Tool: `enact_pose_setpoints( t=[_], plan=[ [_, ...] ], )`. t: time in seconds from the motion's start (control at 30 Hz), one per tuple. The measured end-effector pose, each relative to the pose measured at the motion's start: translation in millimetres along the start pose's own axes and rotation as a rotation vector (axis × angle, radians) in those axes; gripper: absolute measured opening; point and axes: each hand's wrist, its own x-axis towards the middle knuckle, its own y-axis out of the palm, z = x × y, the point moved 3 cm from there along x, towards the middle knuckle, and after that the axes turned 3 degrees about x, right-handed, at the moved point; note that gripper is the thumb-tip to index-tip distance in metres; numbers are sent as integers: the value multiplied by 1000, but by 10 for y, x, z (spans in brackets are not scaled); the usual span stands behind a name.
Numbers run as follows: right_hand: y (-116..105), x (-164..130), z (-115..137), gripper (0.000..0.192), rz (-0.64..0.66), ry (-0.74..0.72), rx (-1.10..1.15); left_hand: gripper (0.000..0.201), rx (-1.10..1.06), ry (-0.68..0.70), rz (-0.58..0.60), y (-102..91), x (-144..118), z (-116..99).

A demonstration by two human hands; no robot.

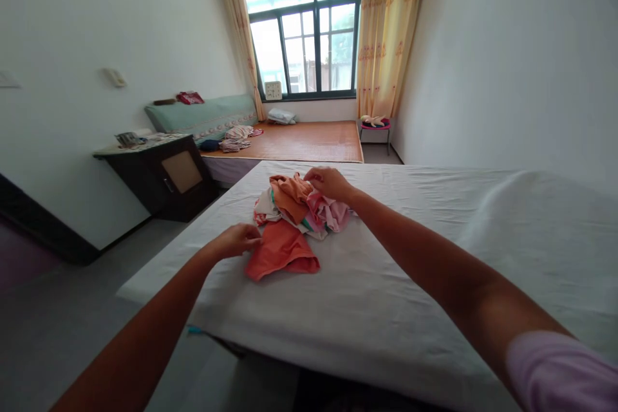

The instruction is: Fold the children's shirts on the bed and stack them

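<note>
Two hands are working at a clothes pile (299,206) on a white bed (434,270).
The left hand (236,239) is pinching the coral garment's (282,251) edge beside the pile; the right hand (328,181) is gripping cloth atop it, fingers curled.

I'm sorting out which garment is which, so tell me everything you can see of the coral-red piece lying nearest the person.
The coral-red garment looks like soft, thin cloth, plain with no visible print. It lies crumpled and partly flattened on the white sheet of the bed, at the near edge of the clothes pile, its far side running up against or under that pile. The left hand touches its left edge, fingers closed at the cloth. What kind of garment it is cannot be told.
</note>
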Motion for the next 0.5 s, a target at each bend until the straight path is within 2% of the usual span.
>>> enact_pose_setpoints(
  t=[0.1, 0.17, 0.2, 0.27, 0.33, 0.4, 0.5],
  plan=[
    [176, -123, -38, 25, 148, -37, -81, 20, 164, 91, -20, 104, -23, -205],
    [223, -205, -102, 23, 162, -24, -144, 18, 193, 148, -36, 77, -34, -332],
    [220, -243, -132, 23, 140, -4, -173, 19, 142, 160, -23, 34, -47, -398],
    [175, -309, -150, 23, 76, 33, -223, 22, -67, 171, 5, -110, -97, -556],
    [101, -347, -92, 22, 8, 36, -234, 26, -332, 181, -40, -319, -160, -749],
    [23, -355, 26, 22, -50, 4, -165, 27, -603, 225, -161, -543, -205, -952],
    [-43, -350, 237, 29, -60, -56, 140, 24, -937, 279, -392, -797, -178, -1175]
  ],
)
